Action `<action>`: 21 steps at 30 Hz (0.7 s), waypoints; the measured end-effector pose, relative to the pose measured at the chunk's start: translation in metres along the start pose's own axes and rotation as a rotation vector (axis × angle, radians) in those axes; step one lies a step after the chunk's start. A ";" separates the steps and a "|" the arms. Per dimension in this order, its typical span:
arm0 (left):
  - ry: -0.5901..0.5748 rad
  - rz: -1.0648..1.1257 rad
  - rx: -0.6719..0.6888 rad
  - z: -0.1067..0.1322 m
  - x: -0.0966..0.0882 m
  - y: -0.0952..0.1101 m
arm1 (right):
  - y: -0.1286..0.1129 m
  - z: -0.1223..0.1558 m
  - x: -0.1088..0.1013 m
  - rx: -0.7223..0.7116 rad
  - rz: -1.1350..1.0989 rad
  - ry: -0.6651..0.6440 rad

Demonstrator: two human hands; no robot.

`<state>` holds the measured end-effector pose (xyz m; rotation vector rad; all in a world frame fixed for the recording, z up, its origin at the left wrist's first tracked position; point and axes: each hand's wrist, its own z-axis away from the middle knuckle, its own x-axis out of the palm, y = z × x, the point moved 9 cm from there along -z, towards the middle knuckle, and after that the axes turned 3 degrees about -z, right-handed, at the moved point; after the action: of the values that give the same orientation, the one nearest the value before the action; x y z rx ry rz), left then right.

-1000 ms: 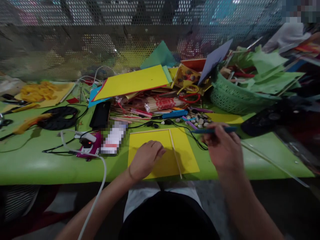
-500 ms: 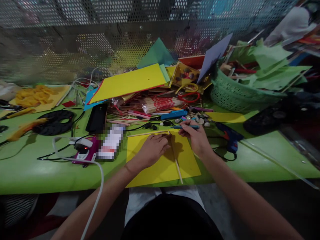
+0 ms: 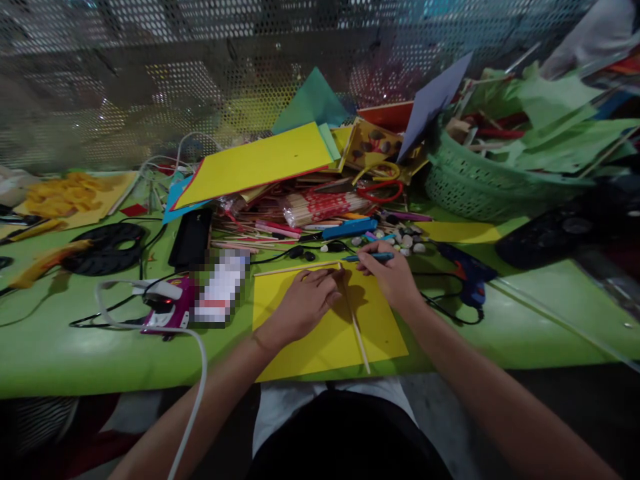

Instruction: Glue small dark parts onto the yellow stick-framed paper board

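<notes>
A yellow sheet (image 3: 320, 337) lies flat at the near edge of the green table (image 3: 75, 347). Two thin wooden sticks rest on it: one stick (image 3: 357, 330) runs from its top middle down to the near edge, another stick (image 3: 295, 269) lies along its top edge. My left hand (image 3: 305, 300) presses on the sheet beside the upright stick, fingers curled together. My right hand (image 3: 393, 273) is closed on a blue pen (image 3: 370, 257), held level over the sheet's top right corner.
A blue glue gun (image 3: 467, 273) with a black cord lies right of the sheet. Behind are pebbles (image 3: 403, 239), stick bundles (image 3: 320, 207), coloured paper sheets (image 3: 260, 163) and a green basket (image 3: 480, 187) of green paper. A purple device (image 3: 167, 303), black phone (image 3: 190, 240) and cables sit left.
My right hand set the blue glue gun down on the right and came in over the sheet's top corner holding the blue pen. My left hand slid up toward the upright stick.
</notes>
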<state>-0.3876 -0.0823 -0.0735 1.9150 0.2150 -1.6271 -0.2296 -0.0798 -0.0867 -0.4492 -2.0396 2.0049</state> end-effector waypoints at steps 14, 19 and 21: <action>0.011 0.029 -0.005 0.000 0.000 -0.001 | 0.004 -0.001 0.001 -0.036 0.053 -0.033; 0.012 0.027 -0.003 0.000 0.001 -0.002 | 0.005 -0.001 0.002 -0.035 0.066 -0.039; 0.018 0.030 0.001 0.000 0.001 -0.002 | 0.005 -0.001 0.002 -0.035 0.073 -0.040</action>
<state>-0.3884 -0.0815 -0.0749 1.9248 0.1925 -1.5914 -0.2307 -0.0782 -0.0913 -0.5018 -2.1142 2.0387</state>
